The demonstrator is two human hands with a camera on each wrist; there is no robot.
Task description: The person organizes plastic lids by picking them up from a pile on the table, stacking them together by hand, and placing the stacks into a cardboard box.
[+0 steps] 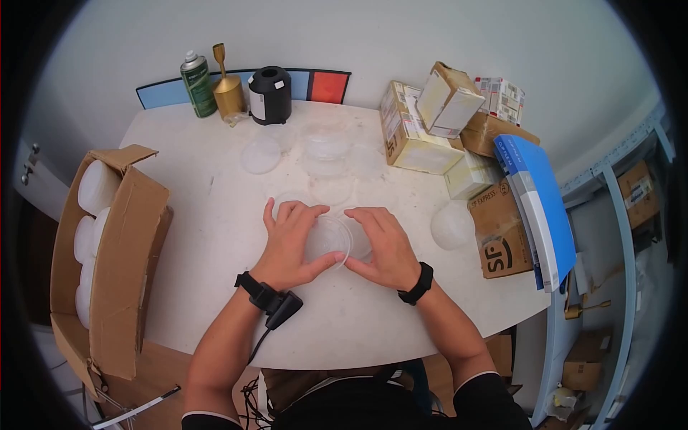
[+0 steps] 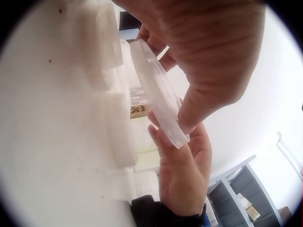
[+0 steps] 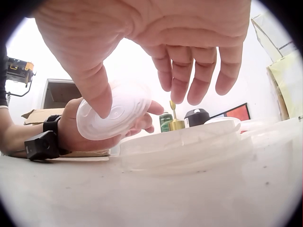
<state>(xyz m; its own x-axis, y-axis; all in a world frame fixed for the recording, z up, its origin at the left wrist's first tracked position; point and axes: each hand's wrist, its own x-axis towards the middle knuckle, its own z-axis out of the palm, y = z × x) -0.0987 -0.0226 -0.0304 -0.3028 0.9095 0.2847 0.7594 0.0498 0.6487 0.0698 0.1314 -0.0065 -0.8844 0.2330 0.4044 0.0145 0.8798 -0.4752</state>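
Note:
A translucent round plastic lid (image 1: 327,242) stands tilted between both hands over the table. My left hand (image 1: 288,244) pinches it at the rim, thumb (image 2: 191,111) on the near side and fingers beyond. Facing it from the other side, my right hand (image 1: 385,247) has its fingers (image 3: 203,71) spread and fairly straight. The right thumb (image 3: 102,97) overlaps the lid's face in the right wrist view. Beneath and beyond the hands lie more clear round plastic pieces (image 3: 180,149) on the white table.
Several clear round pieces (image 1: 326,143) sit farther back, one (image 1: 453,224) at the right. An open cardboard box (image 1: 129,265) holds white round containers at the left. A spray can (image 1: 198,86), a brass holder (image 1: 229,97) and a black device (image 1: 270,93) stand behind; parcels (image 1: 419,136) and blue binders (image 1: 541,208) fill the right.

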